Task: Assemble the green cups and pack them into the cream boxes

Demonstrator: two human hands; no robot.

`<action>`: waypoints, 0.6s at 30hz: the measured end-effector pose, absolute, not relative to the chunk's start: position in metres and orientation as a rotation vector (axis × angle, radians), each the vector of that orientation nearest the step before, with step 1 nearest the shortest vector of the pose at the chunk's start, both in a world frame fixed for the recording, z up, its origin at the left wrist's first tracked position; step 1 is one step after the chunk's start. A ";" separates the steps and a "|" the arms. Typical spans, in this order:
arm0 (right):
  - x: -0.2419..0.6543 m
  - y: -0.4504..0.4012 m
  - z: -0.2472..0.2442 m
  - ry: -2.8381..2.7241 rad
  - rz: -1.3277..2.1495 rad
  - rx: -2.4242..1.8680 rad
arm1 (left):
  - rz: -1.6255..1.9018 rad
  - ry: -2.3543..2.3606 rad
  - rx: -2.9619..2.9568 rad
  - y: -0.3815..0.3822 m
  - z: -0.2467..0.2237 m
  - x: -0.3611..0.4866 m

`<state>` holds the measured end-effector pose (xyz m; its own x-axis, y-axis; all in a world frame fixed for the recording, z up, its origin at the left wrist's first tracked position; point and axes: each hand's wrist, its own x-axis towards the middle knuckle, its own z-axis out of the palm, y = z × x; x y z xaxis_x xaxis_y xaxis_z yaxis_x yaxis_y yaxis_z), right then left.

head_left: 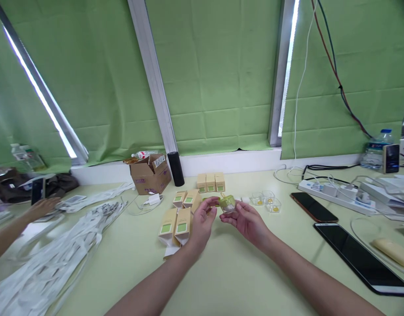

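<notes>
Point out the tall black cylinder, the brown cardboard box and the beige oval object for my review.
Tall black cylinder [176, 169]: head view, middle of its side.
Brown cardboard box [151, 181]: head view, front wall.
Beige oval object [393, 252]: head view, top surface.

On the surface [241, 272], the straps [57, 259] lie left of the small boxes [174, 226]; the carton [151, 175] stands behind these, the power strip [337, 197] to their right, behind the phones [314, 207].

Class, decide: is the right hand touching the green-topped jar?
Touching. The head view shows the right hand holding the green-topped jar by its clear lower part.
</notes>
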<state>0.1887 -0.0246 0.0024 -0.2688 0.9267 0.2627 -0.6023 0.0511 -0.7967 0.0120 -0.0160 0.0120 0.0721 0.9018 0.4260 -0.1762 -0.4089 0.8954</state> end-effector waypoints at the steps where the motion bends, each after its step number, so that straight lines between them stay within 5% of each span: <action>1: 0.190 -0.023 0.002 -1.007 1.568 -0.419 | 1.489 0.763 1.451 -0.017 0.012 0.012; 18: 0.195 -0.018 -0.003 -0.907 1.558 -0.410 | 1.441 0.868 1.540 -0.012 0.005 0.010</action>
